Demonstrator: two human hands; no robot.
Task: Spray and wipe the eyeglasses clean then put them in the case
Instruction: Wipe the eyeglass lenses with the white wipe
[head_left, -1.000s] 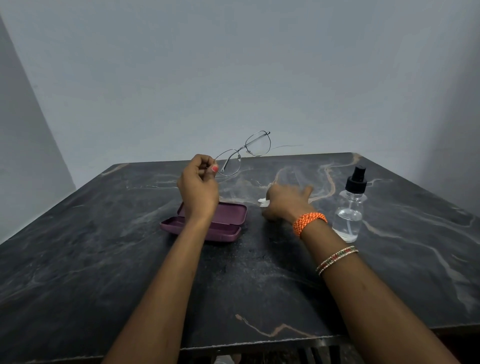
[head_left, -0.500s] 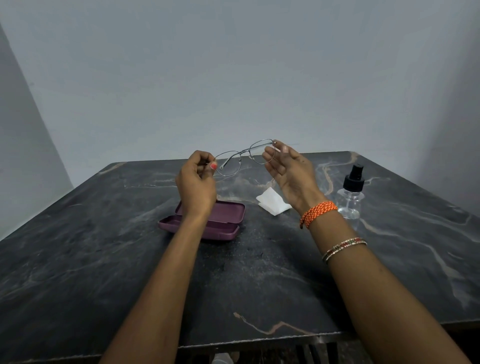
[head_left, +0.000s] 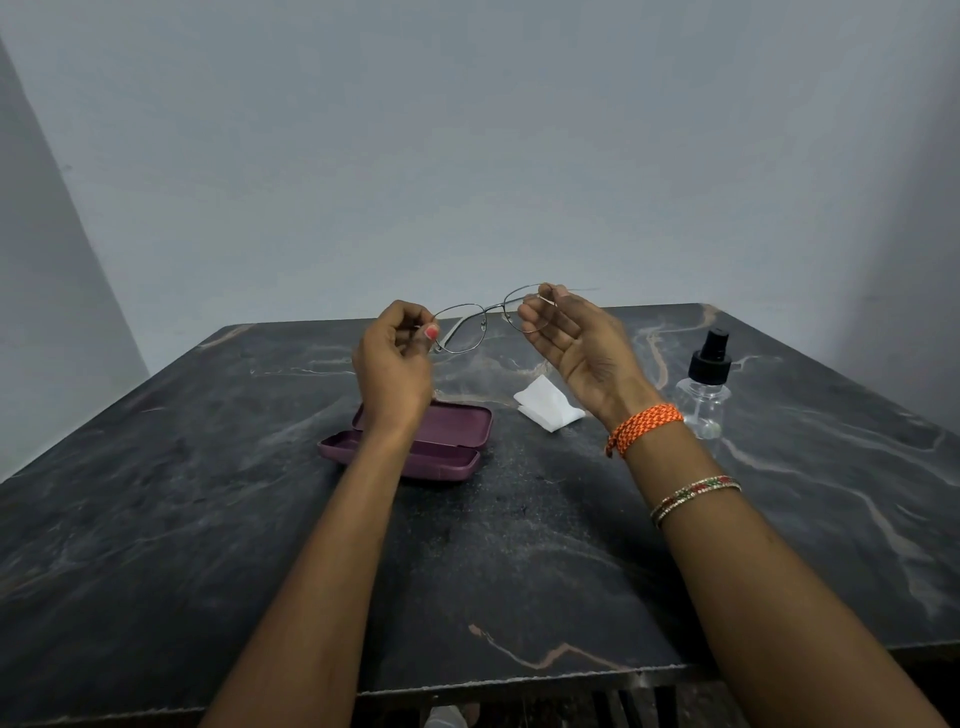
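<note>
Head view: my left hand (head_left: 395, 358) pinches the eyeglasses (head_left: 485, 325) at their left end, raised above the open case (head_left: 415, 441) on the table (head_left: 208, 519). My right hand (head_left: 582, 345) grips their right rim with its fingertips, palm up.

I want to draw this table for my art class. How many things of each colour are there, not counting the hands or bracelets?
Purple: 1, the open case
White: 1, the cloth
Clear with a black top: 1, the spray bottle
Silver: 1, the eyeglasses, held up by the left hand and the right hand
Total: 4
</note>
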